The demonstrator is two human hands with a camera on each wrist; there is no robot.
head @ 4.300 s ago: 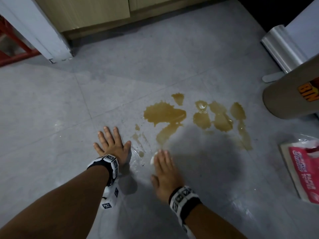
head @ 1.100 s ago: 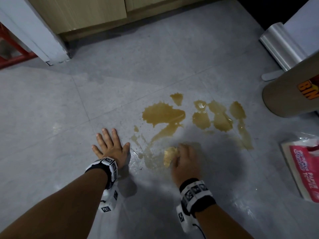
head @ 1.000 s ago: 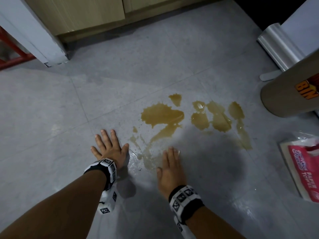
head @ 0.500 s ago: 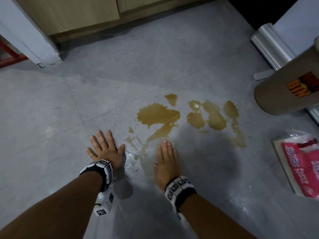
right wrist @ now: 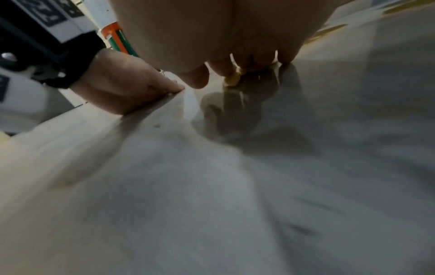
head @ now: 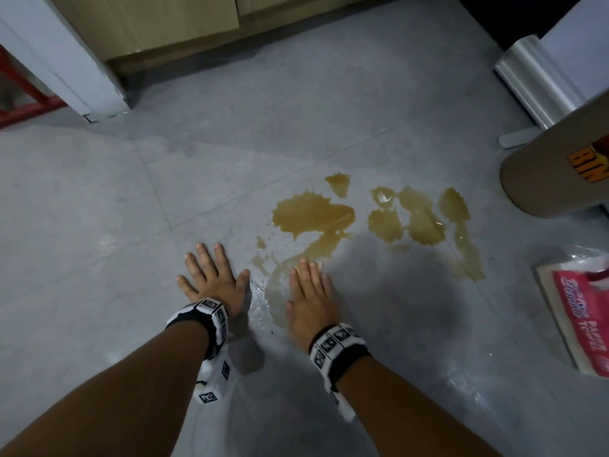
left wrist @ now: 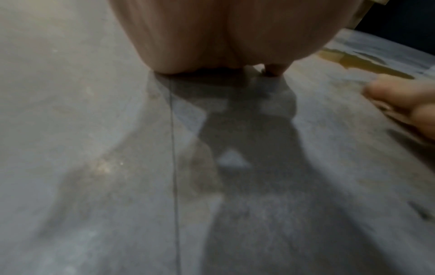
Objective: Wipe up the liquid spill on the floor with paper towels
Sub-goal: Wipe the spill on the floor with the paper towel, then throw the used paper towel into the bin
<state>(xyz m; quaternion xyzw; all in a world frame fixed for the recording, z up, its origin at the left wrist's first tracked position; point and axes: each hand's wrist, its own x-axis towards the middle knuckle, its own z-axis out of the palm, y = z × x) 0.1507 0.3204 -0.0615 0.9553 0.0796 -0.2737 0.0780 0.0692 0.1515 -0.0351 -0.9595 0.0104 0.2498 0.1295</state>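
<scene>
A brown liquid spill (head: 313,216) lies in several puddles on the grey tiled floor (head: 99,225), with more blotches (head: 418,219) to the right. My right hand (head: 311,291) lies flat with straight fingers at the spill's near tail, pressing a soaked paper towel; only a stained edge (head: 319,264) shows past the fingertips, and a yellowed bit (right wrist: 231,79) peeks out under the fingers in the right wrist view. My left hand (head: 211,278) rests flat and spread on the floor to the left, holding nothing. A thin wet smear (head: 273,291) lies between the hands.
A red and white pack of paper towels (head: 580,315) lies on the floor at the right. A tan cylindrical bin (head: 557,173) and a silvery roll (head: 527,80) stand at the far right. Wooden cabinets (head: 158,24) and a white post (head: 66,61) line the back.
About a second ago my right hand was curled on the towel further right; it has since flattened and slid forward along the spill's tail. The left hand stays planted.
</scene>
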